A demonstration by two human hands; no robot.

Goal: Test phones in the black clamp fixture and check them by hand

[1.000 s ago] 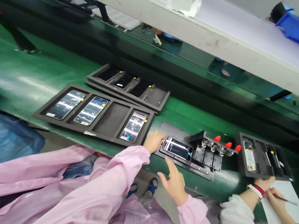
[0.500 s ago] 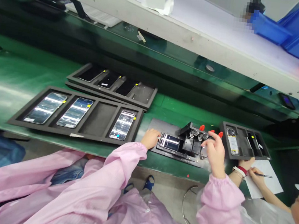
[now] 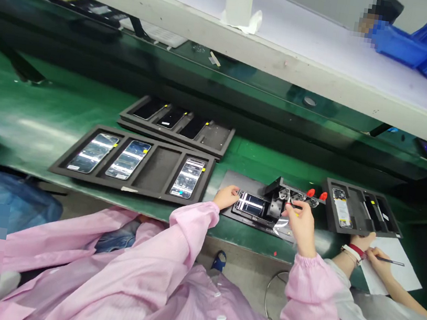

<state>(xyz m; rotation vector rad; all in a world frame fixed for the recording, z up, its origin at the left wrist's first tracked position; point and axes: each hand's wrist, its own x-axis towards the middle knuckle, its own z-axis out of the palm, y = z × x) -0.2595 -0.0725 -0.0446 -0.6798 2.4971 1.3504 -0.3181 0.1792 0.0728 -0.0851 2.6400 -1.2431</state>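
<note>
Both hands at black fixture point(image 3: 230, 180), front edge of worktop point(image 3: 18, 106).
Phone point(image 3: 250, 204) lies screen up toward fixture's left edge; left hand point(image 3: 226, 197) fingertips at its left end, can't tell if gripping. Right hand point(image 3: 300, 226) pinches red-tipped lever point(image 3: 288, 205). Tray point(image 3: 158, 171) with three phones stands left of fixture.
</note>
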